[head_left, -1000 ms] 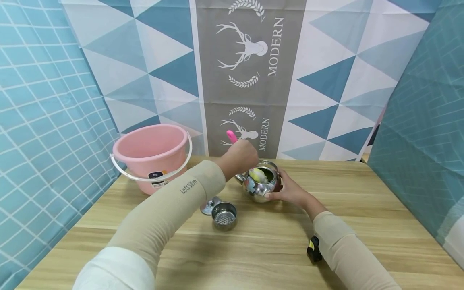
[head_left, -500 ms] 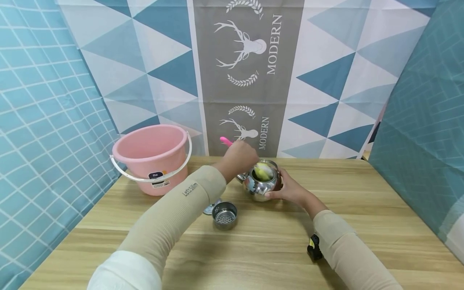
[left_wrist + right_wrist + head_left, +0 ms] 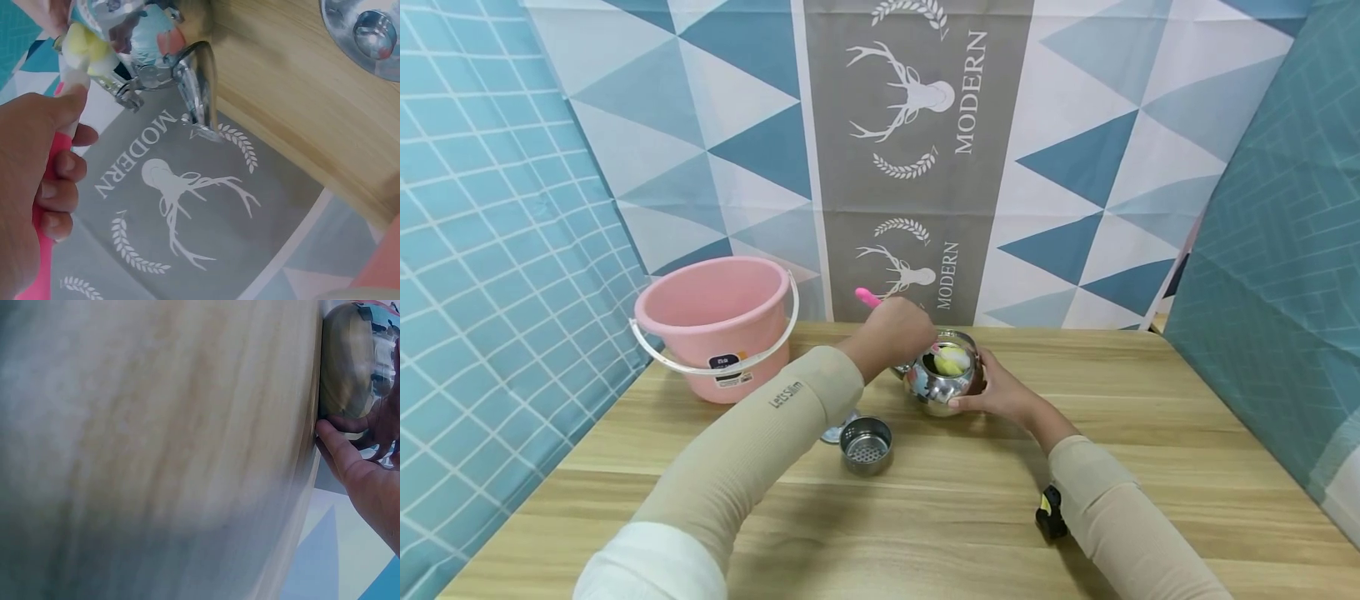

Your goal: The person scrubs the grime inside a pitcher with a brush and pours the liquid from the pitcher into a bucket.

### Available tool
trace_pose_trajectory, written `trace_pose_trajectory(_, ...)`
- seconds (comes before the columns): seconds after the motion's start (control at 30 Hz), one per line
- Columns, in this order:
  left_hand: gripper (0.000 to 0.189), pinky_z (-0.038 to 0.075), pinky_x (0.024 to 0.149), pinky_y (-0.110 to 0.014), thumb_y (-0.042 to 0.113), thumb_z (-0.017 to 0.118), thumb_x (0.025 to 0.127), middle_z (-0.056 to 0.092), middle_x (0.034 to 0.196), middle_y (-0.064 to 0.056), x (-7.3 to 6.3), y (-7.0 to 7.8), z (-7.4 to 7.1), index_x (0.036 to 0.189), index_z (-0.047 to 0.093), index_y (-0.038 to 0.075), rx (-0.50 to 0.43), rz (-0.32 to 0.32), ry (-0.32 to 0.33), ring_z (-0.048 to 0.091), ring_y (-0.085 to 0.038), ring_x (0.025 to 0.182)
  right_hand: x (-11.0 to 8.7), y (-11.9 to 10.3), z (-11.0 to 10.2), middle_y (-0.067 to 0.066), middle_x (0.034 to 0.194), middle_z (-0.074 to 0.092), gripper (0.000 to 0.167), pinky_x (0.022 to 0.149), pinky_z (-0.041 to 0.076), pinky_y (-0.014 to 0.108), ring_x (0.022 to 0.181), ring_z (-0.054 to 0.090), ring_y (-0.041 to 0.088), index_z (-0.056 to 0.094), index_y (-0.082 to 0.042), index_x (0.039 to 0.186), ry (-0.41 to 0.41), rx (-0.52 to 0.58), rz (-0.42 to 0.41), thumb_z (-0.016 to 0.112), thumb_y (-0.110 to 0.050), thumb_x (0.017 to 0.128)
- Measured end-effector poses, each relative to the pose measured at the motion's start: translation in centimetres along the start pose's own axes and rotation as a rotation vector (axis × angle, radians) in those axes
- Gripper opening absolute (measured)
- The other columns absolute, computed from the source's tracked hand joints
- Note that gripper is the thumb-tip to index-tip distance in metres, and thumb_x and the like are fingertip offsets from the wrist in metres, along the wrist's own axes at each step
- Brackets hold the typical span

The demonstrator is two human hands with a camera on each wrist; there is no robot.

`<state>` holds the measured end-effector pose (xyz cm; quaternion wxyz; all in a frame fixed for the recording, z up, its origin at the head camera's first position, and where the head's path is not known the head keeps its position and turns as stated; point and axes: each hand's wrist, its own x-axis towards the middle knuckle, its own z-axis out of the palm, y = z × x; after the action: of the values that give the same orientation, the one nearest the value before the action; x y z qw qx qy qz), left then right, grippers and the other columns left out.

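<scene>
Compared with a second ago, the pink-handled brush (image 3: 952, 360) is leaning farther left, its yellow-and-white head showing farther right in the mouth of the steel teapot (image 3: 938, 389). The left hand (image 3: 897, 327) is gripping the brush, curled closely around its handle, while the right hand (image 3: 1000, 397) is clasping the teapot's side. The pot is sitting toward the back of the wooden table (image 3: 940, 517), beyond the strainer cup (image 3: 865, 451).

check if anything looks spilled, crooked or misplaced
No spill shows on the table. The backdrop behind it looks odd: its deer heads and MODERN lettering run sideways. The lid and strainer basket are off the teapot, which fits the brush at its mouth.
</scene>
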<state>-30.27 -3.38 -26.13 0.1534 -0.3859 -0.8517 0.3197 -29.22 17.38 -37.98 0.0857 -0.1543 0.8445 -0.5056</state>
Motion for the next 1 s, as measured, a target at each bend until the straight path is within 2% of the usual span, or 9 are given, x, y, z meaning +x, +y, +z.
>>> trace_pose_trajectory(0.13,0.014,0.049,0.055,-0.030,0.018,0.062,0.088,0.058,0.068,0.009,-0.1,-0.1,-0.5,0.075,0.063,0.023,-0.007,0.030,-0.010,0.050,-0.009,0.059,-0.1,0.0,0.0,0.021,0.153,0.022,0.110,0.113,0.016,0.059,0.143,0.016,0.039,0.005,-0.008,0.154,0.001,0.002,0.006,0.083,-0.026,0.079)
trace_pose_trajectory(0.3,0.014,0.050,0.056,-0.031,0.024,0.064,0.088,0.057,0.067,0.008,-0.2,-0.3,-1.1,0.075,0.063,0.022,-0.003,0.071,-0.024,0.049,-0.010,0.059,-0.2,-0.1,0.0,0.022,0.155,0.018,0.112,0.112,0.017,0.060,0.144,0.014,0.040,0.003,-0.008,0.155,-0.001,-0.005,0.015,0.083,-0.028,0.079)
trace_pose_trajectory(0.6,0.002,0.052,0.063,-0.032,0.022,0.068,0.084,0.063,0.073,0.007,0.0,-0.3,-2.3,0.082,0.068,0.022,0.078,0.127,-0.089,0.054,-0.011,0.063,-0.4,-0.3,0.0,0.022,0.157,0.014,0.114,0.113,0.015,0.060,0.145,0.009,0.040,-0.001,-0.007,0.155,-0.005,-0.037,0.008,0.082,-0.029,0.080)
trace_pose_trajectory(0.77,0.007,0.052,0.064,-0.031,0.030,0.070,0.085,0.064,0.074,0.007,0.2,-0.1,-2.7,0.085,0.069,0.023,0.091,0.094,-0.122,0.056,-0.011,0.065,-0.5,-0.3,0.1,0.022,0.157,0.016,0.114,0.112,0.017,0.060,0.145,0.011,0.041,-0.001,-0.007,0.155,-0.003,-0.045,0.003,0.081,-0.030,0.080)
trace_pose_trajectory(1.0,0.008,0.051,0.059,-0.028,0.025,0.064,0.088,0.062,0.071,0.008,0.2,0.4,-2.9,0.082,0.069,0.024,0.137,0.007,-0.151,0.052,-0.008,0.061,-0.6,-0.2,0.1,0.022,0.156,0.018,0.112,0.111,0.019,0.061,0.143,0.015,0.041,0.002,-0.007,0.155,0.005,-0.028,-0.006,0.082,-0.029,0.080)
